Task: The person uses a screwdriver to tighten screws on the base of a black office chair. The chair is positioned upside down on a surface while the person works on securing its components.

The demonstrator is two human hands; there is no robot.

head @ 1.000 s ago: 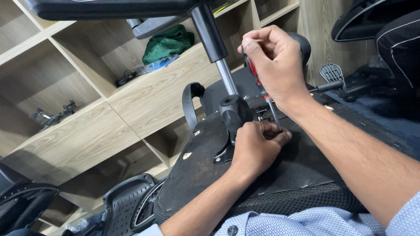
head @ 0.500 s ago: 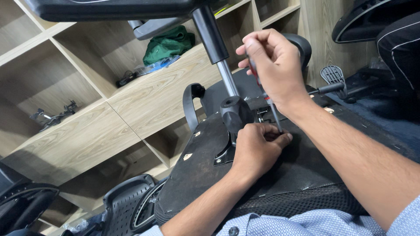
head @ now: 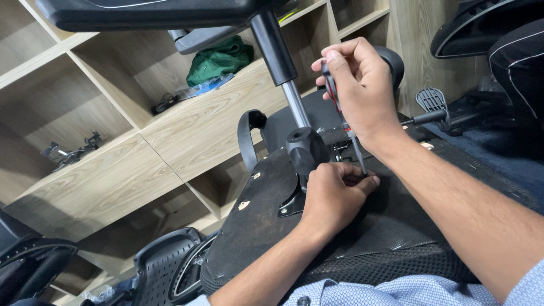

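At the far left stands a wooden shelf unit (head: 113, 170) with open compartments; a small dark metal part (head: 71, 152) lies in one, and a crumpled green cloth (head: 221, 59) sits higher up beside a bundle in clear wrapping (head: 201, 88). Low in the corner rests a black perforated chair back (head: 158, 266). Toward the middle, an office chair seat (head: 266, 226) lies upside down, its black underside dusty and scuffed, edged with mesh fabric near the person's shirt. From its centre a black plastic collar (head: 306, 148) rises around a shiny gas-lift column (head: 294, 102), which runs up to the black base (head: 158, 14) at the top. The left hand (head: 334, 195) is curled closed on the underside just beside the collar, fingertips pinched at the tip of a screwdriver (head: 347, 127). The right hand (head: 362, 88) grips that tool's red-and-black handle, the slim metal shaft slanting down to the mechanism plate. Farther right, a black lever (head: 422, 118) sticks out, with a paddle-shaped pedal part (head: 433, 101) behind it.
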